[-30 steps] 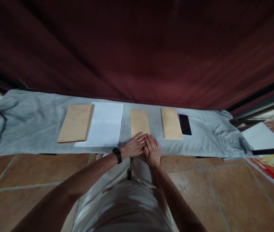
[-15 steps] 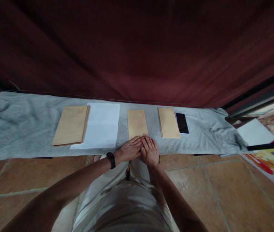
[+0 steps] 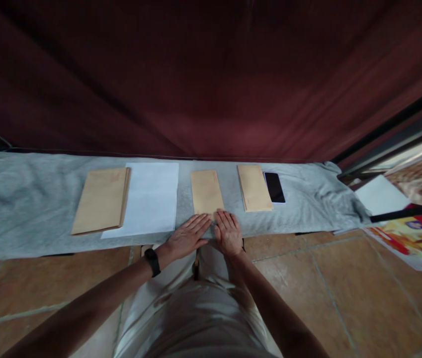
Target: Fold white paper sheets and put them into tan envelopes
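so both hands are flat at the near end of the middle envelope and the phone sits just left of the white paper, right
Not quite. The head view shows the phone at the right, beside the right-hand envelope, not by the white paper. The left hand and right hand do lie flat at the middle envelope's near end.

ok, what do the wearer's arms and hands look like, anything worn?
Both forearms are bare, with no sleeves in view. The left hand has a black band, like a watch or fitness tracker, on its wrist. The right hand shows no glove; any ring is too small to tell.
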